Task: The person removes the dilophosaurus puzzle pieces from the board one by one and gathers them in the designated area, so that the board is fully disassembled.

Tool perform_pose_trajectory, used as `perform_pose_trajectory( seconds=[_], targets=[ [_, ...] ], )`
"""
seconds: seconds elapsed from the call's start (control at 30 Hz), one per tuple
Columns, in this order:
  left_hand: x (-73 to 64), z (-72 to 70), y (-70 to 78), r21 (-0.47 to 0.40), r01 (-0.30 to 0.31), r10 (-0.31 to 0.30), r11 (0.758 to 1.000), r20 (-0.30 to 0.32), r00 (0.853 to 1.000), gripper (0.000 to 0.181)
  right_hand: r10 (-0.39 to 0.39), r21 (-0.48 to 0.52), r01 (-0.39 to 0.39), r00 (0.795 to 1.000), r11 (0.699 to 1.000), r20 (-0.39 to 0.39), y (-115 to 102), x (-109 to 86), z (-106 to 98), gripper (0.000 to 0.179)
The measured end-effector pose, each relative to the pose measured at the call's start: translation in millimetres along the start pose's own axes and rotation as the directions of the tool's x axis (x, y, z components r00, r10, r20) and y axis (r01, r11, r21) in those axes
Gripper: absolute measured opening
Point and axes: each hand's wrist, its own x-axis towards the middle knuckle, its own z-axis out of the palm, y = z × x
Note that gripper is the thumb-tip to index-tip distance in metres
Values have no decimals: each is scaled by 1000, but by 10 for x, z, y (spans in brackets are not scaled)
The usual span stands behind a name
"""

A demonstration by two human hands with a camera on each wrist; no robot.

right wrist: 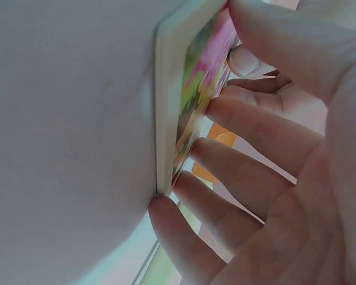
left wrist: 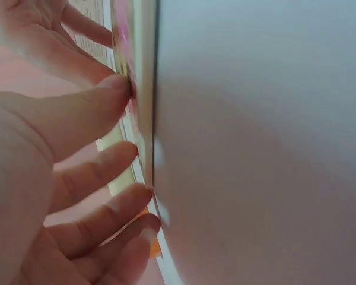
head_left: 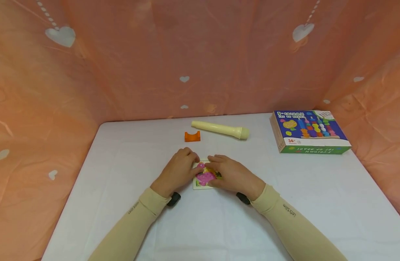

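Apparently steadying the picture board (head_left: 205, 178) flat on the table (head_left: 121, 156) between left hand (head_left: 177, 168) and right hand (head_left: 234, 174), touching its face and edges with loosely spread, not gripping fingers (right wrist: 243, 172), perhaps for not letting it slide.

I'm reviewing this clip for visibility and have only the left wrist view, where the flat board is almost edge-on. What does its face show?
Observer: The head view shows a pink animal on the flat board.
Reviewer: I get just a sliver of something orange past the hand. What shape is it?
Observer: It is a small block with one side scooped into a curve, the scoop facing away from the person.
Reviewer: And the right hand, of which I see only part: do its fingers reach a corner of the board?
Observer: Yes, the right wrist view shows one fingertip at a corner.
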Motion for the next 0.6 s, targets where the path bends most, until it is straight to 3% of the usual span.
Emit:
perform_pose_trajectory(
  seconds=[0.4, 0.6],
  targets=[
    [-4, -1, 15, -83, 96, -92, 992, 55, 994, 35, -5, -3, 5, 1000, 1000, 6, 13, 18, 10, 59],
    [13, -8, 11, -115, 96, -90, 989, 56, 994, 34, -4, 1, 4, 1000, 1000, 6, 17, 15, 10, 60]
  ],
)
